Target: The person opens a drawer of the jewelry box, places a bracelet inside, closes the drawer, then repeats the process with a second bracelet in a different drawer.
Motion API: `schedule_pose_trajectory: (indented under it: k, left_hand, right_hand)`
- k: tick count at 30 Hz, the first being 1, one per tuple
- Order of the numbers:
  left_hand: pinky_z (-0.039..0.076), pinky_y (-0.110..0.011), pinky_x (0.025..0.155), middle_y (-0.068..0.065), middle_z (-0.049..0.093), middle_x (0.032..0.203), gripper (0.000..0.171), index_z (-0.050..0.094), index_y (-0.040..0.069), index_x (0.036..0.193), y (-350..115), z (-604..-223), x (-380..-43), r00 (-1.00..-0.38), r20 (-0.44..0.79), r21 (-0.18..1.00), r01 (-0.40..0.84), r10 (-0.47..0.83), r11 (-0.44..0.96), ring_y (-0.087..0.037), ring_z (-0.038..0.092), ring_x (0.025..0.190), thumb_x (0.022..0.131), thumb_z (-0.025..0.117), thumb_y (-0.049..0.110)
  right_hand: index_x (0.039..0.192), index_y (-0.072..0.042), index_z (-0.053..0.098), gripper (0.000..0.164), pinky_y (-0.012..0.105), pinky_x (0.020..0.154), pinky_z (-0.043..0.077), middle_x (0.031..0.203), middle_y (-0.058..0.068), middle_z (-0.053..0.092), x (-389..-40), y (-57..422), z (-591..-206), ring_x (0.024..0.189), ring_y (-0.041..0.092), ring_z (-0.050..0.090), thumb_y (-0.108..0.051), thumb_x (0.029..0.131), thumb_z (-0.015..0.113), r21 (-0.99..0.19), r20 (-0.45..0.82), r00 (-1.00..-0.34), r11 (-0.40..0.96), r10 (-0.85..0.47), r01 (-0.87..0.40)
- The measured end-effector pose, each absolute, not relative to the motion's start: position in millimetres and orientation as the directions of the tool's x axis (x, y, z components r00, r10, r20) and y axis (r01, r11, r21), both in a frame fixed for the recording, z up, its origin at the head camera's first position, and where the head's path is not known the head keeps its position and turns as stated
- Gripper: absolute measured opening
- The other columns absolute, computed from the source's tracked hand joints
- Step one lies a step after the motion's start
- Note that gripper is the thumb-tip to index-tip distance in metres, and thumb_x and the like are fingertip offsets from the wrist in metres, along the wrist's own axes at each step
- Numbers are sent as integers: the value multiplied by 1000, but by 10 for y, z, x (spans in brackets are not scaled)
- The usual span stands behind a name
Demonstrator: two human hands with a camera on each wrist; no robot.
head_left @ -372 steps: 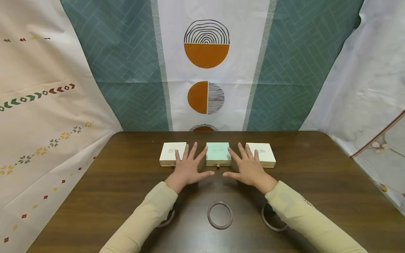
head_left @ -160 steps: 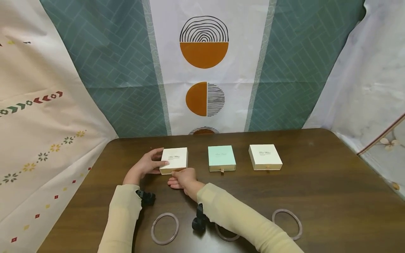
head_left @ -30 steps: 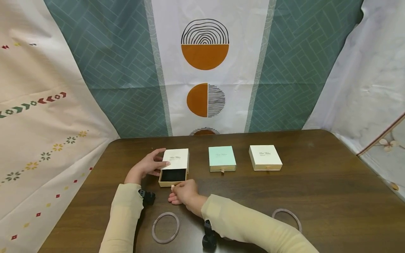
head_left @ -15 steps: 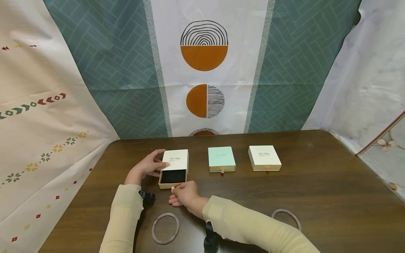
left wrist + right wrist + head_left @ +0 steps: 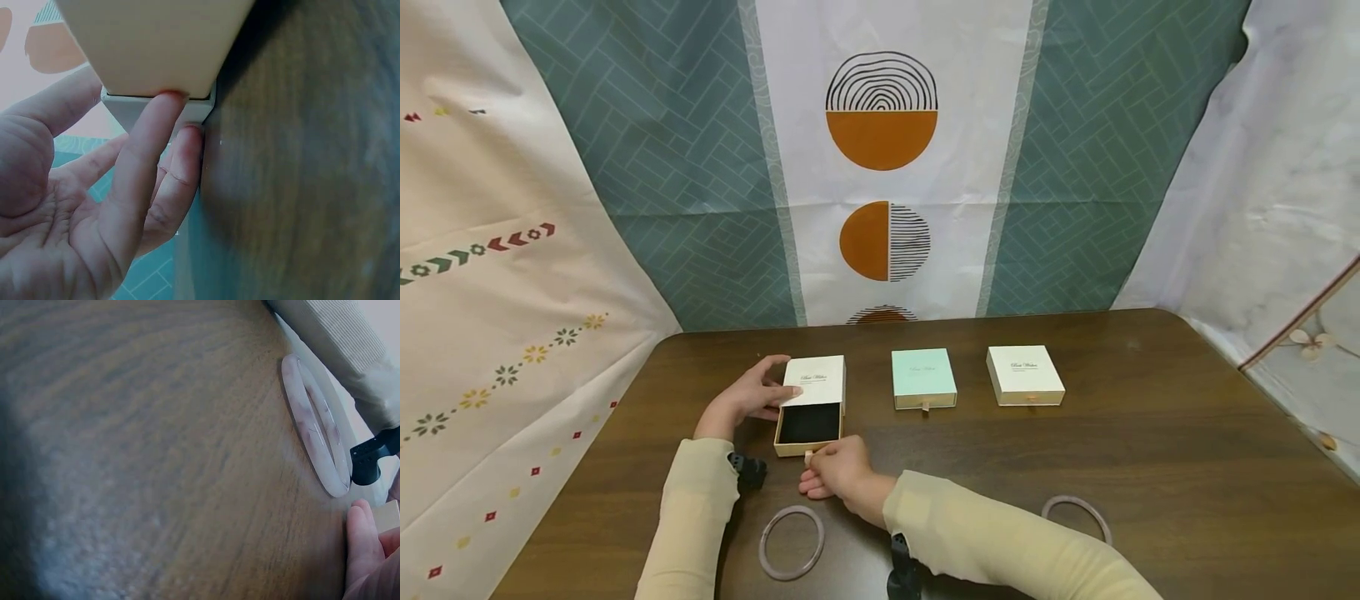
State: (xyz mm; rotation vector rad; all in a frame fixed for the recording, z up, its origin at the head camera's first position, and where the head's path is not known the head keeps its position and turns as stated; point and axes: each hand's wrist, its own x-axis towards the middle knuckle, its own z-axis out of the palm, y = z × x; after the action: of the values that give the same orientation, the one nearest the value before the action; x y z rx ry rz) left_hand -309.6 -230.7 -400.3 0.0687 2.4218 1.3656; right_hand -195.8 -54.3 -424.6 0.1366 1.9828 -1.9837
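A white gift box (image 5: 822, 375) stands at the table's left with its drawer (image 5: 808, 425) pulled well out toward me, showing a black lining. My left hand (image 5: 745, 400) grips the box's sleeve from the left, thumb on top; in the left wrist view, fingertips (image 5: 187, 140) press its side. My right hand (image 5: 844, 468) pinches the small ribbon tab (image 5: 808, 457) at the drawer's front. Closer to me lies a pale mauve bangle (image 5: 763, 546), flat on the table; the right wrist view shows this bangle (image 5: 307, 428) with marbled streaks.
To the right stand a mint box (image 5: 923, 372) and another white box (image 5: 1026, 371), both closed, their tabs toward me. Another bangle (image 5: 1072, 500) lies at the right, partly hidden by my right sleeve (image 5: 985, 533). Patterned cloth (image 5: 700, 167) hangs behind the table (image 5: 1150, 433).
Seconds ago the left box was closed; its drawer has since slid out toward me, a little further over the last second. The right hand moved back with it, while the left hand stayed put.
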Motion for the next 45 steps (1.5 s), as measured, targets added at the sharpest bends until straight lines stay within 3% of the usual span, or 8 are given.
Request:
schedule_pose_trajectory:
  k: [36, 45]
  left_hand:
    - [58, -40, 74, -26, 49, 114, 75, 20, 13, 150, -2303, -4002, -3104, -934, -286, 844, -140, 213, 518, -23, 60, 87, 91, 65, 21]
    - [58, -40, 74, -25, 50, 113, 75, 20, 13, 150, -2307, -4001, -3100, -935, -288, 843, -145, 208, 518, -22, 60, 86, 91, 66, 21]
  right_hand:
    - [87, 14, 65, 12, 29, 52, 57, 72, 26, 69, -1849, -511, -4253, 57, 18, 67, 5, 88, 56, -960, -278, -944, 20, -176, 279]
    - [85, 12, 65, 12, 27, 51, 56, 69, 21, 69, -1836, -503, -4248, 52, 11, 63, 5, 87, 56, -956, -291, -939, 13, -185, 294]
